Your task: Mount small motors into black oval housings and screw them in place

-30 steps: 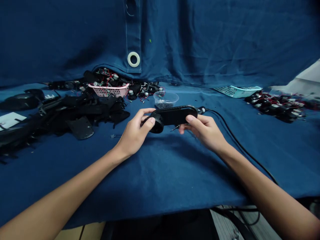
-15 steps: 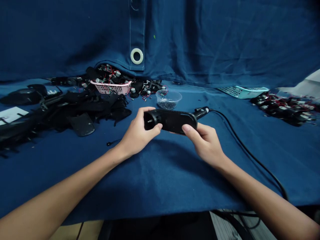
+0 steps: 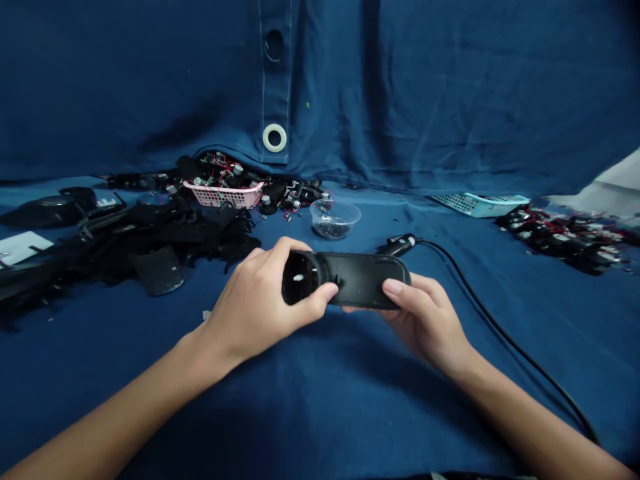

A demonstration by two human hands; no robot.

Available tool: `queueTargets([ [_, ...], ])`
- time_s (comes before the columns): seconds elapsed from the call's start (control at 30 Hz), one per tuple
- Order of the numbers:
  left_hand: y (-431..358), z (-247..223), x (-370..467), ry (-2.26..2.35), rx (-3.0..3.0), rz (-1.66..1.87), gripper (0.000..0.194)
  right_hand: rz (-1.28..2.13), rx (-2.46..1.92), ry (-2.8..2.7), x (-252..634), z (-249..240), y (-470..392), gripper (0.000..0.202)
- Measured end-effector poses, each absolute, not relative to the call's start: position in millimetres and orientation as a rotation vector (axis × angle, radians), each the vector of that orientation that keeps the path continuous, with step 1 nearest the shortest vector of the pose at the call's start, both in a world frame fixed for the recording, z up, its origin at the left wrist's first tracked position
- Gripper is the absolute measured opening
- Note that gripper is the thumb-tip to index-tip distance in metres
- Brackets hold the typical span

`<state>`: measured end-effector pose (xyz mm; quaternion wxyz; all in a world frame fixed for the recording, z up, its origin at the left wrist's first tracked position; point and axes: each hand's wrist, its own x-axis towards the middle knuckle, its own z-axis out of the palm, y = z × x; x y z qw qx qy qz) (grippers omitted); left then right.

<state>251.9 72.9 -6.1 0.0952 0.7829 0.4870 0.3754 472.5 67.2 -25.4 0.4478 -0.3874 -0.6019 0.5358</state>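
Observation:
Between both hands, raised over the blue cloth, is a long black plastic housing [image 3: 367,277] with rounded ends and a round, dark opening at its left end. My left hand [image 3: 265,293] is closed around that left end, thumb across the front beside the opening. At the other end, my right hand [image 3: 425,307] grips the housing with the thumb on its front face and fingers behind. Just beyond it lies a black corded tool [image 3: 400,244], partly hidden by the housing. A clear plastic bowl [image 3: 335,219] with small dark pieces stands behind.
Black plastic parts [image 3: 160,250] are heaped on the left. At the back stands a pink basket [image 3: 223,195] of wired parts. A light-blue basket [image 3: 480,205] and a pile of wired parts [image 3: 565,237] lie at right. A black cable [image 3: 493,307] runs along the right side.
The housing has turned so its front face and round opening show more fully, and it sits closer and lower in view. Both hands keep their hold. The whole view has tilted upward.

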Motion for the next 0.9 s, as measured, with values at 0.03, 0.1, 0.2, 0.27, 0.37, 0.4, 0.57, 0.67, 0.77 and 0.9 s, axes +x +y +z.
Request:
queueTargets([
  [0.03,69,-4,251,1.468,2.386,1.156,0.046,1.37,-0.904,-1.44,471,-24,64,0.025],
  [0.1,64,-2,249,1.48,2.49,1.258,0.053,1.444,-0.825,-1.372,469,-21,58,0.023],
  [0.2,64,-3,245,1.415,2.644,1.308,0.054,1.497,-0.784,-1.377,469,-20,53,0.025],
  [0.27,65,-3,244,1.361,2.723,1.298,0.052,1.519,-0.764,-1.386,470,-21,52,0.025],
  [0.37,65,-3,243,1.291,2.757,1.332,0.058,1.546,-0.752,-1.393,471,-22,51,0.026],
  [0.4,65,-3,244,1.264,2.755,1.348,0.061,1.551,-0.752,-1.398,471,-21,50,0.028],
  [0.57,63,-4,245,1.132,2.787,1.34,0.065,1.508,-0.752,-1.466,475,-19,47,0.033],
  [0.67,64,-5,246,1.124,2.796,1.348,0.059,1.498,-0.75,-1.491,477,-20,48,0.034],
  [0.77,66,-6,246,1.149,2.813,1.344,0.054,1.513,-0.767,-1.458,477,-22,52,0.032],
  [0.9,74,-12,244,1.258,2.85,1.222,0.051,1.629,-0.792,-1.266,470,-22,62,0.027],
])
